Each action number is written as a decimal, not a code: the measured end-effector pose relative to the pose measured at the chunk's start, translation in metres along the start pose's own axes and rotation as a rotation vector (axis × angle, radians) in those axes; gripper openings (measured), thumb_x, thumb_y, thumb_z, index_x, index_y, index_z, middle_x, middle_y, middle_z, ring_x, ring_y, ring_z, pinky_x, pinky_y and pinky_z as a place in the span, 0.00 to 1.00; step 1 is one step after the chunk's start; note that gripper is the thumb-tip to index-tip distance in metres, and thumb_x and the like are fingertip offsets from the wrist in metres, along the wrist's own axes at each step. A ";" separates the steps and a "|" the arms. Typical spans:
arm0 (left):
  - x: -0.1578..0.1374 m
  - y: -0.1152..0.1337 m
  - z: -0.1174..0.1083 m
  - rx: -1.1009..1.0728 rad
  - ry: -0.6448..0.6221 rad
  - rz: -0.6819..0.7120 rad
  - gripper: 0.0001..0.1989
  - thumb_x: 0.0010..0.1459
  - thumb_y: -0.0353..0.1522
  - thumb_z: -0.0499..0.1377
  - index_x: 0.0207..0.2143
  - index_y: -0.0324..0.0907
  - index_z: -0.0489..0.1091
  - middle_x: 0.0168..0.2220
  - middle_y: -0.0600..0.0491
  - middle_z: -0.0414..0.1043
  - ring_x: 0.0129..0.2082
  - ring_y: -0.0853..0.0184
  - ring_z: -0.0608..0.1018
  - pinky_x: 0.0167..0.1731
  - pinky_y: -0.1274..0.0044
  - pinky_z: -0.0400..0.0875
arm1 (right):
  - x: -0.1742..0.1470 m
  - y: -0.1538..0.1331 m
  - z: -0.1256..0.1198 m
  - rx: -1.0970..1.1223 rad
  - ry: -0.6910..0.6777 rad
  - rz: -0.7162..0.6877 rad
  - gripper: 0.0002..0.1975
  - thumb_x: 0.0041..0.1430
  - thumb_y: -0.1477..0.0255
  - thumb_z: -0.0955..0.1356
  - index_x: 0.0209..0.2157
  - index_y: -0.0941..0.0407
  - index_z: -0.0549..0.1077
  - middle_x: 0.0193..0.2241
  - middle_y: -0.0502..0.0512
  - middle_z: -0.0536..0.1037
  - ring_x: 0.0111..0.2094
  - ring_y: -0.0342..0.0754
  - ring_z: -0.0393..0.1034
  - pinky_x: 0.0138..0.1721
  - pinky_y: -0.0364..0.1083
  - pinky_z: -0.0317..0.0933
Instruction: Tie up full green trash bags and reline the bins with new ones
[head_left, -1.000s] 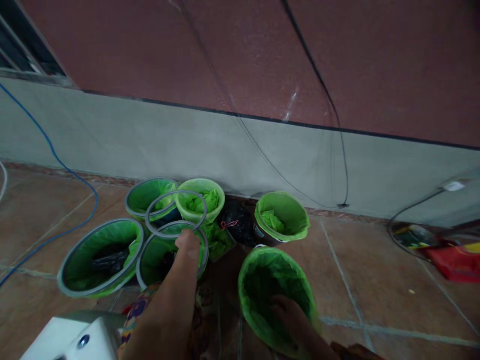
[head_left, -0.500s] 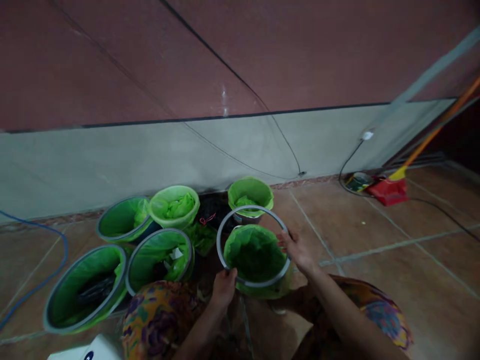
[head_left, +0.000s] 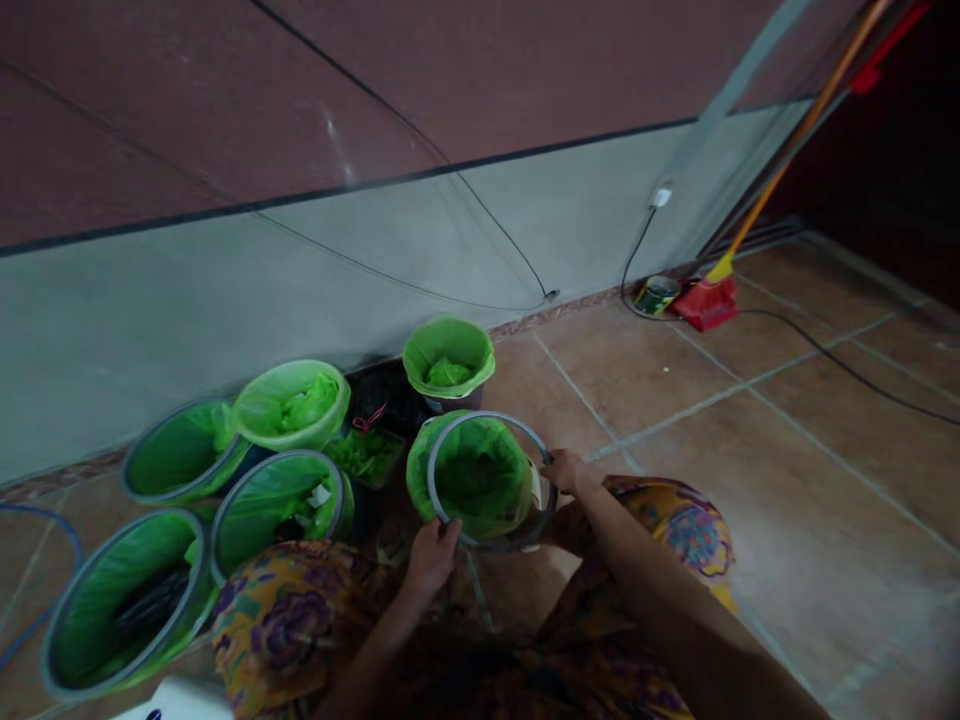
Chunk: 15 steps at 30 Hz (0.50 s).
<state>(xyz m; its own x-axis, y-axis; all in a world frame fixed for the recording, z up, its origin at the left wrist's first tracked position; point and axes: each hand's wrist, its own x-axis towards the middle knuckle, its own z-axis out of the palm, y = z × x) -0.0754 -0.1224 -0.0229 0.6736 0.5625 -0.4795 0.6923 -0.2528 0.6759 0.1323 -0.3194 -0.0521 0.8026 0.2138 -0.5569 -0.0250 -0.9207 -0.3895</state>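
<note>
A grey bin ring (head_left: 433,478) is held in both my hands, tilted over a bin lined with a green bag (head_left: 421,455). My left hand (head_left: 435,553) is closed on the ring's lower left edge. On the right side, my right hand (head_left: 568,472) has its fingers wrapped round the same ring. The lined bin stands on the floor between my knees, with the bag folded over its rim. On its right side a bit of the pale bin wall shows. The ring sits above the bag and off to the right of the bin's mouth.
Several green-lined bins (head_left: 124,515) stand at the left. Another lined bin (head_left: 450,345) is near the wall, by a black bag (head_left: 386,400). A red dustpan (head_left: 707,303), a can (head_left: 658,293) and a black cable (head_left: 817,352) lie right. A blue hose (head_left: 67,530) lies far left.
My right hand, whose fingers were spread against the ring, is now closed round it. The ring has shifted right relative to the bin. My view has turned to the right.
</note>
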 end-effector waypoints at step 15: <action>0.016 -0.019 -0.002 -0.217 -0.005 -0.199 0.12 0.60 0.39 0.55 0.28 0.41 0.66 0.20 0.55 0.69 0.18 0.70 0.73 0.21 0.79 0.66 | 0.015 -0.029 0.011 0.042 0.091 -0.133 0.13 0.58 0.66 0.67 0.39 0.59 0.78 0.33 0.58 0.80 0.31 0.44 0.71 0.28 0.38 0.55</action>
<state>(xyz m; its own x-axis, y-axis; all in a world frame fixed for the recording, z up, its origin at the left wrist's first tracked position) -0.0777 -0.1068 -0.0422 0.5318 0.5805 -0.6166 0.7396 0.0364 0.6721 0.1388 -0.2861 -0.0574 0.8512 0.3005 -0.4302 0.0617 -0.8715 -0.4866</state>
